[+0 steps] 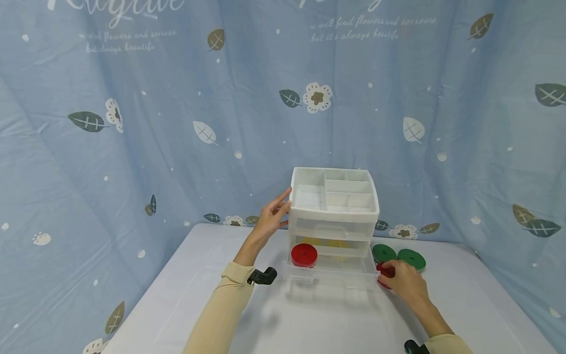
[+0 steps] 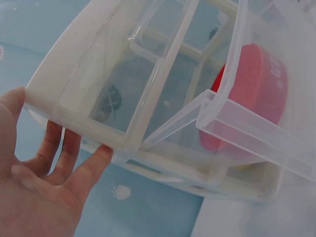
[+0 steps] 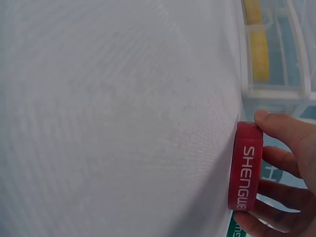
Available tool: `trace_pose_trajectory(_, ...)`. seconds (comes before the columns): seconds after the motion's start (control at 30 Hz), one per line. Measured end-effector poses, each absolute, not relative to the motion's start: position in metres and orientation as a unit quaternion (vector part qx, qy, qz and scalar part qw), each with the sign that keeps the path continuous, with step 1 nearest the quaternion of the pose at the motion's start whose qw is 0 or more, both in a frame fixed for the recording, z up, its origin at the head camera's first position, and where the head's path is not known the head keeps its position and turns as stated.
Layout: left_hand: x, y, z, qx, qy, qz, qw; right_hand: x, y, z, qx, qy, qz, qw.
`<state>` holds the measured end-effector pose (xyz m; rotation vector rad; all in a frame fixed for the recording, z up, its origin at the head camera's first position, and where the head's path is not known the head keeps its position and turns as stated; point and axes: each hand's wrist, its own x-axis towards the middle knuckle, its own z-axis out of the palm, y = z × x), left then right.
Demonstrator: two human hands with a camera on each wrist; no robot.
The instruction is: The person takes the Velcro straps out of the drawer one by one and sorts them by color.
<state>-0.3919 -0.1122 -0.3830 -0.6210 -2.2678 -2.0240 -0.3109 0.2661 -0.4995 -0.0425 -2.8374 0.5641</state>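
Red roll (image 3: 245, 168) in your right hand (image 1: 404, 282): it is on the right of the cabinet (image 1: 331, 216), just beside the pulled-out bottom drawer (image 1: 329, 281), and your thumb and fingers clamp its rim. A second red roll (image 1: 304, 254) lies inside that drawer, toward its left side. Two green rolls (image 1: 379, 250) rest on the table (image 1: 336, 324), one beside the other, on the far side of your right hand. Your left hand (image 1: 267, 219) has its fingers spread and touches the cabinet's left side. Yellow items (image 3: 259, 54), probably rolls as well, show through the middle drawer (image 1: 327, 250). Judged from this arrangement, the work stands partly done: the yellow items and one red roll are housed, while the gripped red roll and both green ones remain outside, and the bottom drawer is not yet closed. Your right hand hides much of the gripped roll in the head view, so you cannot tell whether it is lifted clear of the table or touches the drawer. Its lettering runs out of sight at the rim's curve; the yellow items are blurred by the plastic, and their number is uncertain. Your right sleeve (image 1: 446, 344) is cut off at the near edge.
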Motion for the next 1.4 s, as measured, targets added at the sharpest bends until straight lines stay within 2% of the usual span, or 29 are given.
trace_pose_trajectory(0.6, -0.391, -0.113, -0.383, -0.199, -0.728, -0.656, 0.016, -0.308, 0.263, -0.494, -0.009, -0.976, 0.186, 0.114)
trace_pose_trajectory(1.13, -0.391, -0.114, -0.384, -0.200, -0.729, -0.655, 0.020, -0.286, 0.238, -0.424, 0.061, -0.982, 0.152, 0.090)
trace_pose_trajectory(1.4, -0.392, -0.113, -0.385, -0.200, -0.728, -0.656, 0.018, -0.276, 0.218, -0.401, 0.058, -0.980, 0.155, 0.115)
